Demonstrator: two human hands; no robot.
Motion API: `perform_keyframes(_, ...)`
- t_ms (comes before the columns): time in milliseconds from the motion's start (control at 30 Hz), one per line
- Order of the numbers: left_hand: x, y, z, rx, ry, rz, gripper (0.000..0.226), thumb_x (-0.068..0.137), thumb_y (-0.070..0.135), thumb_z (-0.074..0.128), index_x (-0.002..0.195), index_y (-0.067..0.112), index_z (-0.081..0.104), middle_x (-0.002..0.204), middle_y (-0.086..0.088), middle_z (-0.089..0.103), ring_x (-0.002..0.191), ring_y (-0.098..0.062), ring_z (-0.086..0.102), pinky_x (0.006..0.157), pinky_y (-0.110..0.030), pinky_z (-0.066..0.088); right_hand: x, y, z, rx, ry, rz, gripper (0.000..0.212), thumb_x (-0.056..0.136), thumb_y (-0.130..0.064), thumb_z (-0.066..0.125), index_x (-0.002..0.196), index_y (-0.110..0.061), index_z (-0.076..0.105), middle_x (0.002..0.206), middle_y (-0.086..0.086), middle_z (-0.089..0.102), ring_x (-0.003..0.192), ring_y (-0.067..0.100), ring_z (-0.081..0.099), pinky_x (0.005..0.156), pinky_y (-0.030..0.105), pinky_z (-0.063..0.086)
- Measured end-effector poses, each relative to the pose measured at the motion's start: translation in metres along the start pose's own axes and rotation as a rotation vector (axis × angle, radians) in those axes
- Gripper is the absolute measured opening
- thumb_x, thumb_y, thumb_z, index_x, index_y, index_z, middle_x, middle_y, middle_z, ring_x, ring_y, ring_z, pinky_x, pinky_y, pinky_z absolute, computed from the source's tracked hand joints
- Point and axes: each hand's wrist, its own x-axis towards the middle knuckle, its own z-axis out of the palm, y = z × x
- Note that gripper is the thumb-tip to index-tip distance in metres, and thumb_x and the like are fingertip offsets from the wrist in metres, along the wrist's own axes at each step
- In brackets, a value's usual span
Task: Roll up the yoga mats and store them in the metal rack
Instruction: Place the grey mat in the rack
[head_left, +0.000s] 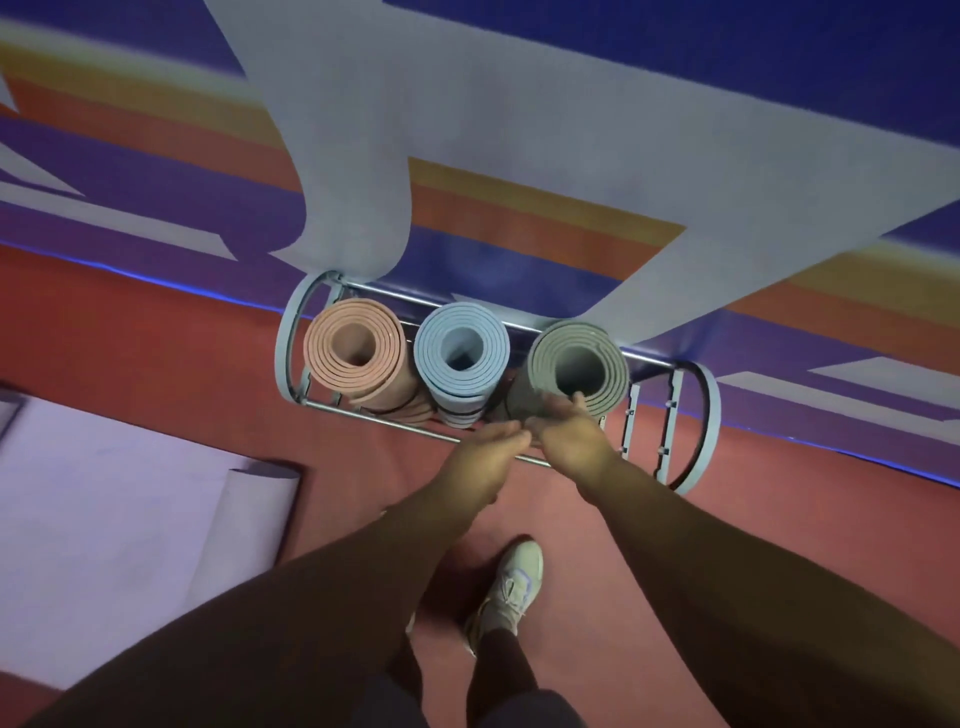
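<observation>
The metal rack stands on the red floor against the striped wall. Three rolled mats stand upright in it, seen end-on: a pink mat at the left, a blue mat in the middle and a grey-green mat to their right. My right hand grips the near side of the grey-green mat, thumb up by its rim. Beside it, my left hand reaches in with straight fingers touching the same roll lower down. The mats' lower parts are hidden inside the rack.
A purple mat lies flat on the floor at the left, its near end curled into a small roll. The rack's right end holds no mat. My white shoe stands on the red floor below the hands.
</observation>
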Motion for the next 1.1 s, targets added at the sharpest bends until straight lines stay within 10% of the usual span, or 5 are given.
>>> perform_keyframes(200, -0.019, -0.009, -0.024, 0.005, 0.071, -0.026, 0.017, 0.099, 0.035, 0.06, 0.116, 0.034, 0.064, 0.112, 0.003, 0.063, 0.097, -0.023, 0.057, 0.081, -0.035, 0.044, -0.021, 0.006, -0.018, -0.122, -0.05, -0.059, 0.065, 0.092, -0.025, 0.067, 0.152, -0.021, 0.042, 0.156, 0.005, 0.04, 0.146, 0.029, 0.035, 0.12, 0.041, 0.031)
perform_keyframes(633, -0.13, -0.027, -0.046, -0.192, 0.269, 0.064, 0.016, 0.098, 0.034, 0.063, 0.113, 0.028, 0.064, 0.105, 0.004, 0.063, 0.084, -0.021, 0.058, 0.066, -0.026, 0.039, -0.104, -0.022, -0.02, -0.357, -0.139, -0.196, 0.028, 0.094, -0.02, 0.068, 0.121, -0.019, 0.06, 0.09, -0.001, 0.062, 0.073, 0.01, 0.057, 0.064, 0.01, 0.045)
perform_keyframes(700, -0.152, -0.048, -0.062, -0.238, 0.305, 0.024, 0.015, 0.099, 0.034, 0.062, 0.112, 0.027, 0.065, 0.096, 0.005, 0.06, 0.078, -0.019, 0.057, 0.064, -0.026, 0.038, -0.112, -0.022, -0.005, -0.402, -0.166, -0.212, 0.034, 0.085, -0.035, 0.074, 0.114, -0.027, 0.058, 0.099, -0.003, 0.06, 0.091, 0.014, 0.058, 0.081, 0.022, 0.047)
perform_keyframes(833, -0.194, -0.082, -0.102, -0.304, 0.402, 0.031, 0.008, 0.099, 0.029, 0.06, 0.095, 0.022, 0.062, 0.087, 0.002, 0.053, 0.089, -0.027, 0.055, 0.068, -0.032, 0.042, -0.135, -0.03, 0.041, -0.458, -0.183, -0.307, 0.019, 0.092, -0.027, 0.069, 0.11, -0.026, 0.066, 0.097, 0.005, 0.07, 0.075, 0.014, 0.061, 0.058, 0.007, 0.043)
perform_keyframes(1100, -0.295, -0.192, -0.233, -0.165, 0.589, 0.154, 0.024, 0.097, 0.031, 0.059, 0.12, 0.024, 0.065, 0.1, -0.005, 0.066, 0.078, -0.023, 0.062, 0.066, -0.031, 0.049, -0.213, -0.046, 0.214, -0.537, -0.267, -0.398, 0.011, 0.092, -0.019, 0.068, 0.096, -0.028, 0.064, 0.063, 0.0, 0.06, 0.051, 0.016, 0.05, 0.047, 0.024, 0.038)
